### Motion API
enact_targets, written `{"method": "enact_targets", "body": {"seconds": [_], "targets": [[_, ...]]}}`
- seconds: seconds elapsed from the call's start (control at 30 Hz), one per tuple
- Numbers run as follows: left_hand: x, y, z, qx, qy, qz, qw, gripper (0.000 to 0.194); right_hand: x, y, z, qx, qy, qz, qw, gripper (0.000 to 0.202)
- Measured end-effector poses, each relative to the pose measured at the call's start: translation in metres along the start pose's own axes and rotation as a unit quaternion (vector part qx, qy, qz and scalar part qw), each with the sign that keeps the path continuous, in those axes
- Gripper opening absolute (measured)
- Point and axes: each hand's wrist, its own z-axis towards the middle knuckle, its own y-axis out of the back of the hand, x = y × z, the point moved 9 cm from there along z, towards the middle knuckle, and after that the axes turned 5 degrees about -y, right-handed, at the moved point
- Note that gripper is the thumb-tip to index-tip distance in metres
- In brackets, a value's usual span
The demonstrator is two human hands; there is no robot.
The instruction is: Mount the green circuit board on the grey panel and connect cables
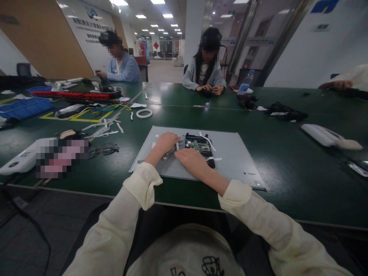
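Observation:
A flat grey panel (232,153) lies on the green table in front of me. Near its middle sits a black frame (211,161) with a green circuit board (198,145) inside. White tape strips (209,141) cross the frame's edges. My left hand (166,142) rests at the left of the board, over a grey cable bundle (169,154). Beside it, my right hand (191,160) lies low over the board's front left edge, its fingertips near the same cables. What the fingertips of either hand hold, if anything, is hidden or too small to tell.
Glasses (107,149), a white device (28,155) and tape scraps (105,130) lie left. A tape roll (144,113) sits farther back. Two people work across the table; another person's hand (342,85) shows far right. A white pouch-like object (322,135) lies right, a bottle (245,82) behind.

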Motion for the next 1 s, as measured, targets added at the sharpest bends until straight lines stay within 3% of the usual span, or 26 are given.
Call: {"method": "enact_targets", "body": {"seconds": [0.27, 0.7, 1.0], "targets": [[0.003, -0.002, 0.003, -0.004, 0.021, -0.015, 1.0, 0.043, -0.003, 0.007, 0.002, -0.044, -0.021, 0.007, 0.999, 0.019], [0.001, -0.003, 0.004, 0.029, 0.032, 0.03, 0.999, 0.04, -0.002, -0.015, 0.009, -0.021, 0.017, 0.047, 0.999, 0.021], [0.008, -0.005, 0.004, 0.027, 0.082, 0.025, 0.996, 0.039, 0.004, -0.002, 0.005, -0.024, 0.02, 0.094, 0.995, 0.024]]}}
